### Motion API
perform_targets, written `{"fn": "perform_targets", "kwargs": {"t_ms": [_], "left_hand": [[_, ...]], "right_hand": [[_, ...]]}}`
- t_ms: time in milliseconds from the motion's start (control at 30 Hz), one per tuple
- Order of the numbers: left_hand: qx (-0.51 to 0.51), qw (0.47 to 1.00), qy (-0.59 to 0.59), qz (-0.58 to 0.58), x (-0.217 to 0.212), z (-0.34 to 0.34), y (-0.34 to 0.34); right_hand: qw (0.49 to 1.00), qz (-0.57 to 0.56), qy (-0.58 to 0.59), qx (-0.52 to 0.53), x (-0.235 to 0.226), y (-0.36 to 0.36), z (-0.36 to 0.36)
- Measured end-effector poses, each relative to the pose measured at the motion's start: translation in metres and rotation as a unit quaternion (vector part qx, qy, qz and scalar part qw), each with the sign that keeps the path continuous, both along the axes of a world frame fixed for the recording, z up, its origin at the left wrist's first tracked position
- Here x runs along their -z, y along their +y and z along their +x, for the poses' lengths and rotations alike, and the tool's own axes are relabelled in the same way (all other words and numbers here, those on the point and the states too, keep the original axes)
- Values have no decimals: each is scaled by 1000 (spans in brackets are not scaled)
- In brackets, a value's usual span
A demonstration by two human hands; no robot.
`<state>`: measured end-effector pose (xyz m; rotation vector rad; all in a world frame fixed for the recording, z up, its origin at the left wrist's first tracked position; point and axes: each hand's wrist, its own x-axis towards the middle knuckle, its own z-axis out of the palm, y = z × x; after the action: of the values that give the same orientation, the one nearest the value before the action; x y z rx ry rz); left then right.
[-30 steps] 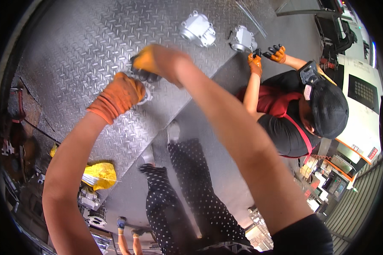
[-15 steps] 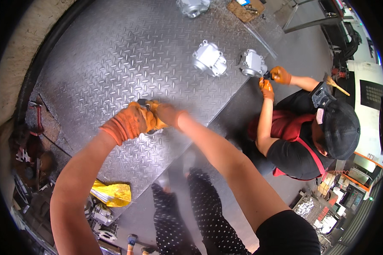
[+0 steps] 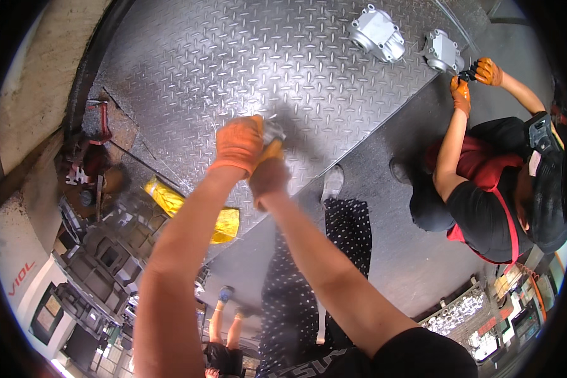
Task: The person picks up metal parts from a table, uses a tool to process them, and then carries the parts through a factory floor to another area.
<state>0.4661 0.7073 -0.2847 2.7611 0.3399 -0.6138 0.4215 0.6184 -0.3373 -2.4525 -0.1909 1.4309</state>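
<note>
Over the tread-plate tabletop (image 3: 189, 82), my left hand (image 3: 239, 143), in an orange glove, is closed on a small grey metal part (image 3: 273, 131). The part is blurred and mostly covered by the gloves, so its exact kind does not show. Just below it, my right hand (image 3: 271, 173), also gloved in orange, is smeared by motion. Its fingers reach up to the part's lower side and appear wrapped against it. Two silver gearbox-like castings, one nearer (image 3: 377, 34) and one farther right (image 3: 443, 50), sit at the table's far right.
A co-worker (image 3: 485, 183) crouches at right, gloved hands (image 3: 461, 94) on a dark piece beside the right casting. Yellow cloth or plastic (image 3: 227, 223) lies at the table's left corner. Metal parts (image 3: 107, 252) crowd the lower left. A wire basket (image 3: 453, 315) of shiny pieces stands lower right.
My view has shifted, so the castings and the co-worker sit farther right and higher or lower in it. My hands, still together round the metal part, have turned, the right one now lower.
</note>
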Motion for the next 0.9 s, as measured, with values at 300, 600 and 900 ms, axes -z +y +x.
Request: {"fn": "perform_targets", "kwargs": {"t_ms": [300,600,900], "left_hand": [[-230,937,-17,-261,51,-123,16],[121,959,51,-251,6,-95,11],[114,986,-55,-112,6,-115,50]], "right_hand": [[963,47,-115,-237,-32,-57,13],[587,368,-271,-669,36,-12,76],[826,250,-34,-504,21,1,54]]}}
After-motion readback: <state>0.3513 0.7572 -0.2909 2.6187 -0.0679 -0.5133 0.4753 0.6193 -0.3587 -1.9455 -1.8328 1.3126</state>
